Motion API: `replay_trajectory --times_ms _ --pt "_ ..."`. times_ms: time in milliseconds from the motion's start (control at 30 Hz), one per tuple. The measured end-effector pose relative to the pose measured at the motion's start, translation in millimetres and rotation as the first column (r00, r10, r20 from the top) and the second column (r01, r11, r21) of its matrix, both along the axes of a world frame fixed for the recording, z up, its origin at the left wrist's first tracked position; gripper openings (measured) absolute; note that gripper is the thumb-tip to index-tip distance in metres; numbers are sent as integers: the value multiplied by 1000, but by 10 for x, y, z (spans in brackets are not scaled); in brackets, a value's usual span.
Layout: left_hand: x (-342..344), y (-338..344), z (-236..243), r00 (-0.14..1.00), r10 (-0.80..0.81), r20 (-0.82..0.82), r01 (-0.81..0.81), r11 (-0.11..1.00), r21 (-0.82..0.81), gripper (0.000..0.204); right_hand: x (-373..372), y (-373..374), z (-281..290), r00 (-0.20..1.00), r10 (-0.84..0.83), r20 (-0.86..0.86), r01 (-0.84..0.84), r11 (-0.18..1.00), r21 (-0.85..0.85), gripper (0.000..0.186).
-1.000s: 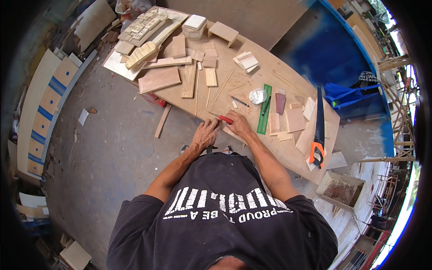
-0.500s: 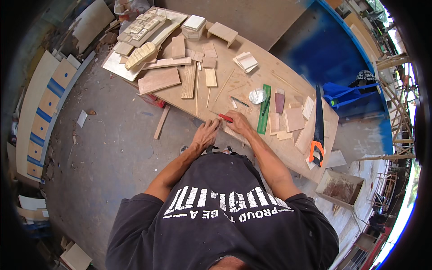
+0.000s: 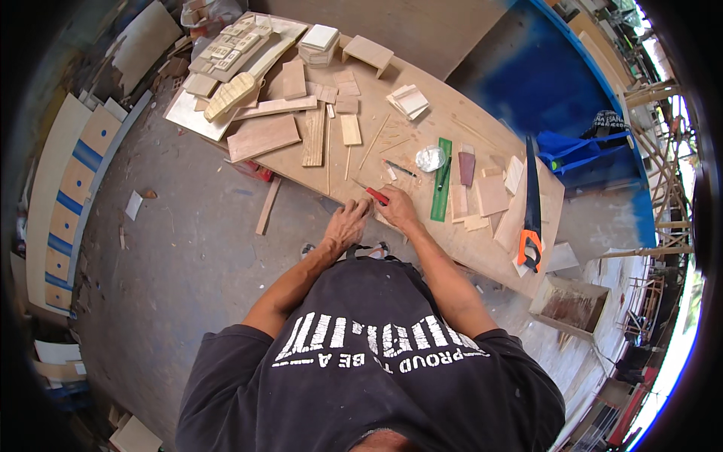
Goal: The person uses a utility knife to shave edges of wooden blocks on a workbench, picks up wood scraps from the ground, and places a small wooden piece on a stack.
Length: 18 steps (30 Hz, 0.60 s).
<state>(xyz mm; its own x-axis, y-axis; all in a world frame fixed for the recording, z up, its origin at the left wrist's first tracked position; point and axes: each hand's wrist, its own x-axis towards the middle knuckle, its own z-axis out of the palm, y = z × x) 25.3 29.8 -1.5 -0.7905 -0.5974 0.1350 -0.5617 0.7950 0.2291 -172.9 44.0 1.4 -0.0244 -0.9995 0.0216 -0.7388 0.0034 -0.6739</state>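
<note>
1. Red coloured the handle of the knife, which was at the near edge of the tabletop, its thin blade angled toward the far left.
2. The right hand was closed around that handle. The left hand sat just beside it with fingers bunched; whether they pinched a small piece could not be told.
3. Just beyond the blade lay thin wooden sticks, some of them short bits, and a pencil.
4. To the right were a silvery round object, a green ruler with a black pen on it, and a maroon-faced block.
5. Farther right, square-cut wooden blocks lay close together, near a handsaw with an orange grip.
6. On the left, a broad board and a grooved plank lay flat, near a round-ended wooden piece.
7. The work looked partway along: a bench-shaped piece stood joined on its legs, and small window-like frames sat in place on a panel, while the sticks, blocks and boards remained loose and unjoined. Whether the blade had finished any cut did not show.
</note>
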Motion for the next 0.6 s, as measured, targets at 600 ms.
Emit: replay_trajectory --times_ms 600 --pt "26 -70 32 895 352 -273 -107 764 636 41 85 21 105 1000 6 20 -4 995 -101 14"
